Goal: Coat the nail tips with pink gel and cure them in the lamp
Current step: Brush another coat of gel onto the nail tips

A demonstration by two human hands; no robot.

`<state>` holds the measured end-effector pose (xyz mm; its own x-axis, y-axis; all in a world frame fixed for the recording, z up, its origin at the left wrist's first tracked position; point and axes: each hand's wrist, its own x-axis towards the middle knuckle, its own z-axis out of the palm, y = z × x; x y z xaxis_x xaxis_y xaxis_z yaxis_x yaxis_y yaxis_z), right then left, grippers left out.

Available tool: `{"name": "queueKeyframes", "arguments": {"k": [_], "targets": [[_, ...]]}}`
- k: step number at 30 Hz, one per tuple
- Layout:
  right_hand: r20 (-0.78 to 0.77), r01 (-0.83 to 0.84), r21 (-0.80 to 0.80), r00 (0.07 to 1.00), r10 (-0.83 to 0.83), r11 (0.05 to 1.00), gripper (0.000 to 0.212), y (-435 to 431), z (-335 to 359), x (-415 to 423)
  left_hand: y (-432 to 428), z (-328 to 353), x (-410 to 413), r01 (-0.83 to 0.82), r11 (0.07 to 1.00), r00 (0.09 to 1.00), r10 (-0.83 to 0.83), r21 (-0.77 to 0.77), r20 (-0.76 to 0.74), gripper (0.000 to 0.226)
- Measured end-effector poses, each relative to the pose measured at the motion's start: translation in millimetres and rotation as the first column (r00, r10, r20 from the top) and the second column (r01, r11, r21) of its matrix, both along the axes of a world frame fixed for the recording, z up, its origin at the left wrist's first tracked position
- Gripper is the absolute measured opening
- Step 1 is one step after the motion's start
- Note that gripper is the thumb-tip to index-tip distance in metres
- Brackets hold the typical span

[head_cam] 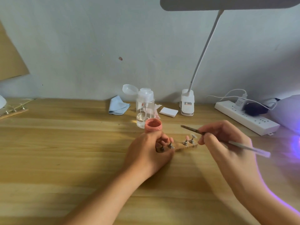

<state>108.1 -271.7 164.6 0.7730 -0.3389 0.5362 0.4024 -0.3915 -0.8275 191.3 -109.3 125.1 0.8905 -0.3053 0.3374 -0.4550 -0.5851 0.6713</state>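
Note:
A small wooden holder strip [186,146] with metal pegs lies mid-table. Two pegs at its right end carry nail tips [190,137], one pinkish and one clear. My left hand [151,150] grips the strip's left end, fingers curled between the pegs there. Just behind that hand stands an open jar of pink gel [153,125]. My right hand [227,143] pinches a thin brush [199,132] like a pen, with the bristle end pointing left above the nail tips. At the right edge sits the curing lamp [287,114], casting purple light on the table.
A clear pump bottle [145,109] with its cap flipped open stands behind the jar. A blue cloth [118,105], white pads [168,112], a clip desk lamp [187,103] and a power strip [246,118] line the back. Another holder strip [13,111] lies far left.

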Motion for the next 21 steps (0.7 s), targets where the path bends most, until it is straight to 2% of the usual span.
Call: {"name": "queueKeyframes", "arguments": {"k": [3, 6, 11, 17, 21], "targets": [[-0.048, -0.069, 0.113, 0.996, 0.075, 0.991, 0.009, 6.6, 10.6, 13.5, -0.4, 0.7, 0.0, 0.013, 1.0, 1.0, -0.013, -0.003, 0.003, 0.015], [-0.051, -0.121, 0.082, 0.991, 0.126, 0.989, 0.007, 12.1, 29.6, 31.7, -1.6, 0.0, 0.6, 0.024, 1.0, 1.0, -0.024, -0.019, 0.014, 0.017], [0.162, -0.047, 0.177, 0.987, 0.019, 0.983, 0.007, 12.6, 46.5, 36.3, -3.9, -1.8, -2.5, 0.011, 0.997, 0.974, -0.027, 0.074, 0.225, 0.021], [0.107, 0.039, 0.19, 0.993, -0.06, 0.981, 0.006, -1.3, -2.7, 10.3, -3.8, -0.2, -5.2, 0.002, 0.989, 0.927, -0.058, 0.149, 0.371, 0.025], [0.13, 0.129, 0.172, 0.98, -0.152, 0.977, 0.005, -11.3, -9.8, 2.7, -3.2, 2.1, -7.9, -0.007, 0.981, 0.896, -0.079, 0.192, 0.437, 0.025]]}}
